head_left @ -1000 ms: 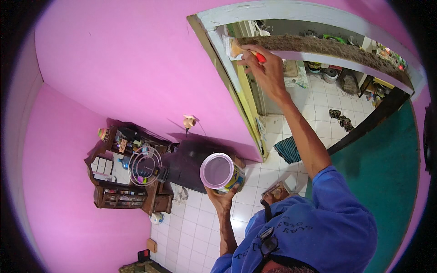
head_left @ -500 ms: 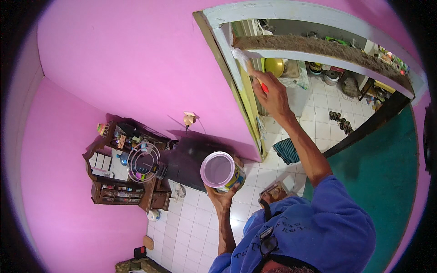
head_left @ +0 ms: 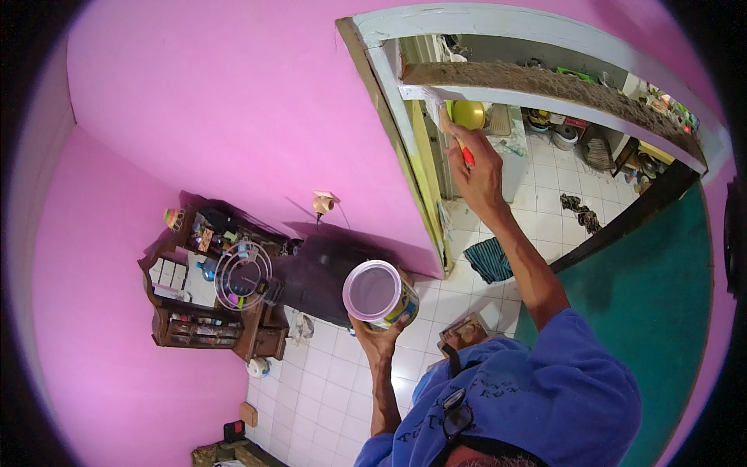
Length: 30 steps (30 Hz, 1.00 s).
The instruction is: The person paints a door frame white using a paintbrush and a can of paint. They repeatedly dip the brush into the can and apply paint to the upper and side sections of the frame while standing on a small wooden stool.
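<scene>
My left hand (head_left: 378, 338) grips a paint can (head_left: 406, 305) from below, fingers around its side. Held upright at chest height, the can is open, with a pale lilac rim and pale paint inside. My raised right hand (head_left: 478, 177) is closed on a paintbrush (head_left: 445, 122) with a wooden handle and a red end. Its pale bristles meet the front of the white crossbar (head_left: 537, 102) near the crossbar's left end, beside the door frame's upright (head_left: 393, 93). Thick brown dust covers the crossbar's top. Lower down, the upright shows yellowish paint.
Pink wall (head_left: 233, 117) adjoins the frame on the left. A teal door (head_left: 630, 311) stands at right. Below are a white tiled floor (head_left: 323, 389), a dark striped cloth (head_left: 489, 260), a fan (head_left: 243, 276) and a wooden cabinet (head_left: 257, 342). Kitchenware shows beyond the opening.
My right hand has moved the brush rightward and slightly down, from the corner at the upright along the crossbar. My left hand and the can stay in place.
</scene>
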### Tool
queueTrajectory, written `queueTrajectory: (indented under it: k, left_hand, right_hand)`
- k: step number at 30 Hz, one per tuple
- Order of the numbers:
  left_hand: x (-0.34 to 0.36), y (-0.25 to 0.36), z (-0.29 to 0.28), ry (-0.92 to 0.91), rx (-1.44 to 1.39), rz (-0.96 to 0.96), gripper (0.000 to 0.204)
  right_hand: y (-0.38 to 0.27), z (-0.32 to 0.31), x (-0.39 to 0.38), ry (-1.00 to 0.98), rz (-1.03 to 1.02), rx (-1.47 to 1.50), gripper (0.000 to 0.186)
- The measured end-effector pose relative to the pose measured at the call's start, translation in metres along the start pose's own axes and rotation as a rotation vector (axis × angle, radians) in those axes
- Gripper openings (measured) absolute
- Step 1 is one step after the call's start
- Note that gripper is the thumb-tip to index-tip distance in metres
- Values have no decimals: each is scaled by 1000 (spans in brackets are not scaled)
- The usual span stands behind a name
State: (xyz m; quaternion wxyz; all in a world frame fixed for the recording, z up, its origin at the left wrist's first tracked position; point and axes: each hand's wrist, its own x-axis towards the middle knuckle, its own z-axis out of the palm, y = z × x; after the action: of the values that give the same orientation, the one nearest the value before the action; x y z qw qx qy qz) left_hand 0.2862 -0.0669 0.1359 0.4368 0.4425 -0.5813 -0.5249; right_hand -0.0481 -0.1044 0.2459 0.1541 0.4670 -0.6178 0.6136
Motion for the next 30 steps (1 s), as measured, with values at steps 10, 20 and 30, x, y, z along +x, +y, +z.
queueTrajectory:
  k: [10,20,30]
  left_hand:
    - [0,-1,0,4,13,-18,110]
    - [1,-10,-1,7,1,-19,110]
    - [2,-7,0,0,48,-19,108]
  right_hand:
    - [-16,3,0,-300,-218,-84,53]
    - [15,-7,-1,-268,-309,-246,55]
    - [4,-55,-21,-188,-94,-226,73]
